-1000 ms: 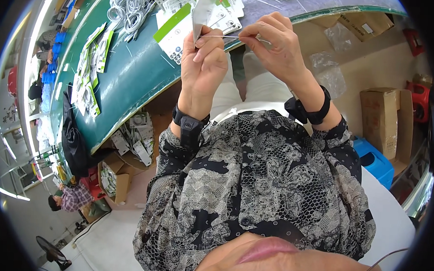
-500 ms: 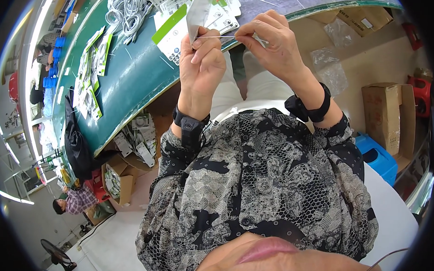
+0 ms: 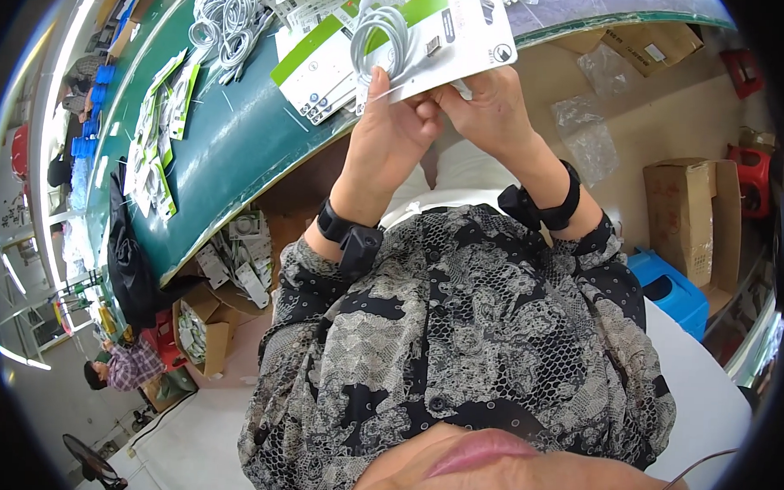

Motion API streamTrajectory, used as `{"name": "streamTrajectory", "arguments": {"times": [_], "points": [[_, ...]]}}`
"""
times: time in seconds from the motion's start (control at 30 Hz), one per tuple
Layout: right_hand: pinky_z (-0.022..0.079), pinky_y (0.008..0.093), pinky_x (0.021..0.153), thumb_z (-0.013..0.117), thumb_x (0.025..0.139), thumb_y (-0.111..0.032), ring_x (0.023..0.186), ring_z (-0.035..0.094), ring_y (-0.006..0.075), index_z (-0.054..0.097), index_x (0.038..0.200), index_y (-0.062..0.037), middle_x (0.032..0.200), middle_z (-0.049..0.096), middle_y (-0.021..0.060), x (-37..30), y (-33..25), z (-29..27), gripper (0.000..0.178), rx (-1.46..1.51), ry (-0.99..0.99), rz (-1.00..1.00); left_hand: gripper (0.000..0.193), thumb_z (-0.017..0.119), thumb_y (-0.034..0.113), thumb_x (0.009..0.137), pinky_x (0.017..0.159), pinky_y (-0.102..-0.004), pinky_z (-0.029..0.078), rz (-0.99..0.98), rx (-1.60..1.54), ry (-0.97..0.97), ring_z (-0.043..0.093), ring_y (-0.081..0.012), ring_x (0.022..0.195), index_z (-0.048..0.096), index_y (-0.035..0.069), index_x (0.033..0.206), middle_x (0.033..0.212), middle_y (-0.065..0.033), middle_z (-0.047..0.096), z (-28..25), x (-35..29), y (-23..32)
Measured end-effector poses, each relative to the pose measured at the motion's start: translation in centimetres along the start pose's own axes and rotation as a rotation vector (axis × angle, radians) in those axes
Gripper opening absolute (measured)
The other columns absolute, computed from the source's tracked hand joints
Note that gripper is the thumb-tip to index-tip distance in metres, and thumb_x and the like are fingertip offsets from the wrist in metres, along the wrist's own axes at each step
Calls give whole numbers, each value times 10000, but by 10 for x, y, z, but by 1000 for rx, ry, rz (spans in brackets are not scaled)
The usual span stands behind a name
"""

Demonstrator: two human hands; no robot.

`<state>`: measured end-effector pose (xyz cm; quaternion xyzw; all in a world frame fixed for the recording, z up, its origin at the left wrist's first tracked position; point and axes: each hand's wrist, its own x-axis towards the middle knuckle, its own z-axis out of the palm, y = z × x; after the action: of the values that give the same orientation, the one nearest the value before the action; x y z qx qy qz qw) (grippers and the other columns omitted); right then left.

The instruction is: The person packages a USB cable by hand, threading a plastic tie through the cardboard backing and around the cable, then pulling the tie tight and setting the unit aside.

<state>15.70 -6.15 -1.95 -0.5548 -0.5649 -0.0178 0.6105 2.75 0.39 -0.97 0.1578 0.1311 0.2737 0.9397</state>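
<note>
A white and green packaging card (image 3: 470,47) is tilted up over the table's near edge, its printed front in view. Against that front lies a coiled light grey cable (image 3: 361,50). My left hand (image 3: 386,131) grips the card's lower left edge, thumb on the front and fingers curled behind. Under the lower edge, my right hand (image 3: 490,108) has its thumb and forefinger drawn together behind the card. The card hides those fingertips, so what they pinch cannot be seen.
Stacked cards (image 3: 316,74) and grey cable bundles (image 3: 237,24) lie on the green table (image 3: 231,144), with packed cards (image 3: 158,155) farther left. Open cartons (image 3: 206,329) stand below. A brown box (image 3: 682,216) and a blue plastic stool (image 3: 671,294) are at the right.
The card has turned from edge-on to show its front and coiled cable. My right hand, which was pulling a thin white strand out to the right, has moved in behind the card.
</note>
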Motion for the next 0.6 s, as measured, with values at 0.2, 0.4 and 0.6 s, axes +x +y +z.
{"name": "streamTrajectory", "arguments": {"times": [0.2,0.4,0.6], "points": [[496,322,779,676,760,23,898,627,213,636,1017,-53,865,661,97,-19,16,-12,270,227,-93,186,383,498,325,972,734,-305,528,-21,300,53,615,-178,818,487,35,1221,1021,-92,622,-13,0,7],[499,354,710,727,728,-24,802,616,258,652,1034,-79,914,652,99,-36,8,-34,320,-453,-350,62,367,528,284,961,765,-319,542,94,498,123,635,-198,876,497,23,1218,1043,-110,628,-18,2,4],[426,372,820,762,676,-92,913,572,235,644,1075,-129,982,637,42,-18,-36,-40,417,-333,-378,-11,354,552,226,951,770,-321,551,201,648,60,630,-191,900,494,-3,1214,1070,-110,615,-27,3,-4]]}}
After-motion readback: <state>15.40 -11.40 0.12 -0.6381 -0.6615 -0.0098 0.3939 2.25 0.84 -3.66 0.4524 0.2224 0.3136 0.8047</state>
